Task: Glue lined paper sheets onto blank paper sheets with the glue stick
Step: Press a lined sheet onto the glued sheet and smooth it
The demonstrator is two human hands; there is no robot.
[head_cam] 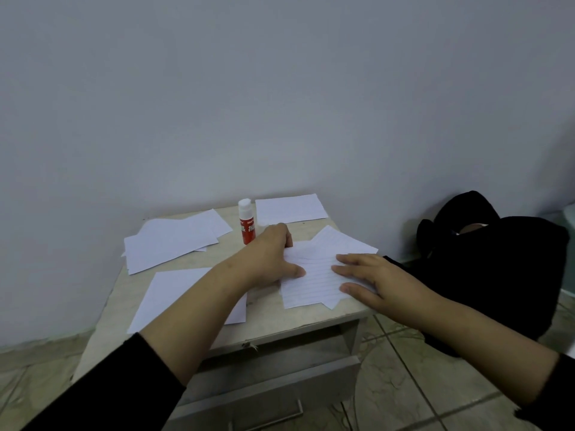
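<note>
Fingers (345, 270) of the right hand (373, 281) lie spread and flat on the lined sheet (314, 284), touching it, likely to pin it while it bonds to the paper beneath. The left hand (270, 259) rests on the sheet's left edge, thumb out along it, its other fingers curled and mostly hidden, so I cannot tell whether they pinch anything. This sheet lies just right of the glue stick (246, 223), nearer the person, on the cabinet (280, 325). The stick stands upright and capped, free of both hands. Blank sheets (171, 241) lie left of it, another sheet (291, 208) just right, at the wall, probably kept within reach for later pairs
</note>
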